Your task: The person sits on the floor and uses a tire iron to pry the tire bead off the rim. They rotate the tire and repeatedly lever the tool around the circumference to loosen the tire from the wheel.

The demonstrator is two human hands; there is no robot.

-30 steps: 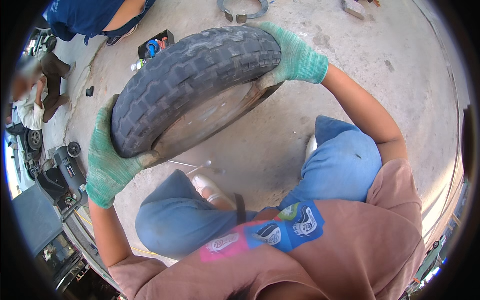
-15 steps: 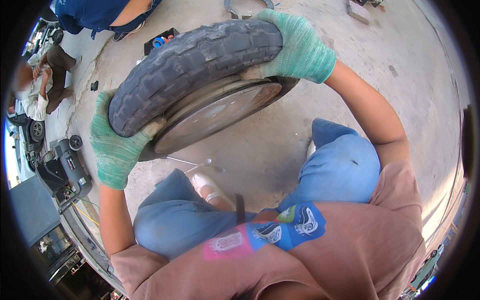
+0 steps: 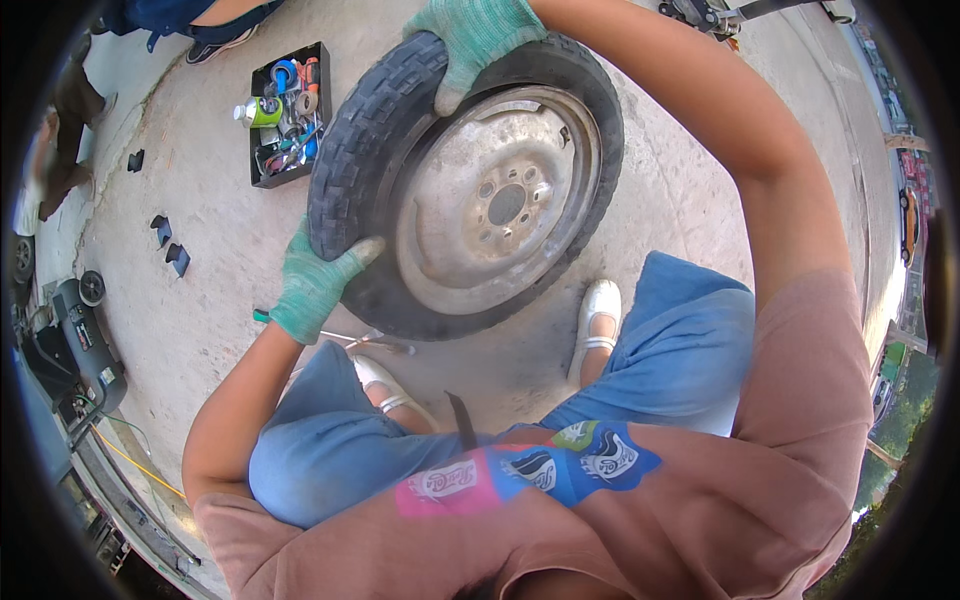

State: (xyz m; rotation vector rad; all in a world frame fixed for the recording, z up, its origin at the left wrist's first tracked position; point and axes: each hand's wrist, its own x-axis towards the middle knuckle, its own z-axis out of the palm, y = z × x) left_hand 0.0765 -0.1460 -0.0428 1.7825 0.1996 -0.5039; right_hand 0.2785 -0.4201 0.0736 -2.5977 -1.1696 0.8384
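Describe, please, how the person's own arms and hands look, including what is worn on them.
The left hand and the right hand each wear a green knitted glove with paler flecks; the glove thumbs look dull beige toward the tip. The gloves end at about the wrists, leaving the forearms bare. The short sleeves are plain brownish pink.

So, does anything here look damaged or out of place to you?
Yes, a little. The metal wheel inside the tire looks stained and dull, perhaps worn. A bottle sticks out over the left edge of the tool box, and small dark pieces lie loose on the floor.
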